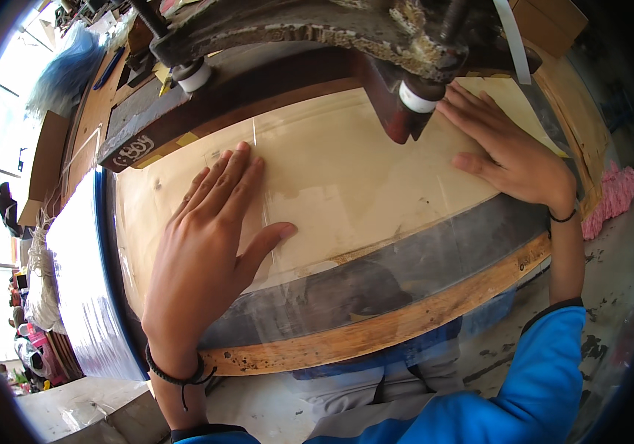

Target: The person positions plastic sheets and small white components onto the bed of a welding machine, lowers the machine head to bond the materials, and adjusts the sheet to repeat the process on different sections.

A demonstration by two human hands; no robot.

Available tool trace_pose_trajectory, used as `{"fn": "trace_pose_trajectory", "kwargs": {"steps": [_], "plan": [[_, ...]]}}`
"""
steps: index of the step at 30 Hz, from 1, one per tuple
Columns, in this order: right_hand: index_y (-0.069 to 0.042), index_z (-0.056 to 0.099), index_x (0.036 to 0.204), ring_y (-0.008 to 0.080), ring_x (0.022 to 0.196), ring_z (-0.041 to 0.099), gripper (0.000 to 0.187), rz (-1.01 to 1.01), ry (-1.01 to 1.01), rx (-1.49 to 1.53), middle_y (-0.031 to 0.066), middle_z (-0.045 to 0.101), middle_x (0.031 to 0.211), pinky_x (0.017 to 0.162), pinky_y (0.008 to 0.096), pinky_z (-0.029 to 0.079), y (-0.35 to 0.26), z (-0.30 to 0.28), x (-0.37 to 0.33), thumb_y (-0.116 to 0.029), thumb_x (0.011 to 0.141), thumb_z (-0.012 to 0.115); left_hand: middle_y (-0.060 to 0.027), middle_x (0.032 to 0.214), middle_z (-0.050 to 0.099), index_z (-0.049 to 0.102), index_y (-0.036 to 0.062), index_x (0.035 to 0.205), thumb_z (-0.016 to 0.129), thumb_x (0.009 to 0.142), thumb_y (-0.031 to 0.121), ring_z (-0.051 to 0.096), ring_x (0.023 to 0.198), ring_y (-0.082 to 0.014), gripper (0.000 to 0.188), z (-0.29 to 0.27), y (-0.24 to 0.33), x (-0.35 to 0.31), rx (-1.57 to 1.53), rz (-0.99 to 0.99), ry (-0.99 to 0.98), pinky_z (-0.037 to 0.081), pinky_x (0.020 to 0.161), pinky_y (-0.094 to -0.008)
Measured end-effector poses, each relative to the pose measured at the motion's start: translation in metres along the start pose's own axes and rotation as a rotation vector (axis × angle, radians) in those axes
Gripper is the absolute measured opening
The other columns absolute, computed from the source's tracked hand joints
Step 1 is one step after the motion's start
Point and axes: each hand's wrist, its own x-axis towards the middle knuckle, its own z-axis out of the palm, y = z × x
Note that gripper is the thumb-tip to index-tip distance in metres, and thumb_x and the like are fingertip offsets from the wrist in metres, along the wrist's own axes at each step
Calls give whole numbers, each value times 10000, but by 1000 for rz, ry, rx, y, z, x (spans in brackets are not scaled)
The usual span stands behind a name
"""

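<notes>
My left hand (209,222) lies flat with fingers stretched on the left part of a beige work surface (346,170), thumb out to the right. My right hand (513,155) rests flat toward the right end, its fingertips partly behind a white round fitting (419,98) of the machine. A clear, glossy plastic film (376,285) appears to cover the surface under both hands and hang past the front edge. Neither hand grips anything. Beyond my fingertips a heavy dark metal bar (239,107) crosses the surface; a pointed reddish-brown piece (398,122) juts toward me.
A wooden strip (383,331) edges the table in front. Shiny clear plastic sheets (84,281) are stacked at the left. White cord (43,285) hangs farther left, and bluish strands (65,66) lie at the back left. Pink strands (613,196) hang at the right.
</notes>
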Motion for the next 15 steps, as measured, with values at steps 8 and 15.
{"fn": "trace_pose_trajectory", "kwargs": {"steps": [8,15], "plan": [[-76,267,1561,312,1518,190,681,-9,3,5,169,256,1621,1237,453,149,2,1,2,-444,1028,477,-206,1491,469,517,18,1414,745,865,313,427,1383,-418,663,-1,1,0,26,-5,-2,358,1146,-464],[-79,267,1561,312,1519,187,680,-3,-2,2,170,255,1620,1240,454,136,1,1,4,-451,1029,469,-211,1490,470,522,8,1405,739,873,320,425,1385,-419,653,-1,0,-1,0,-1,7,361,1144,-466]]}}
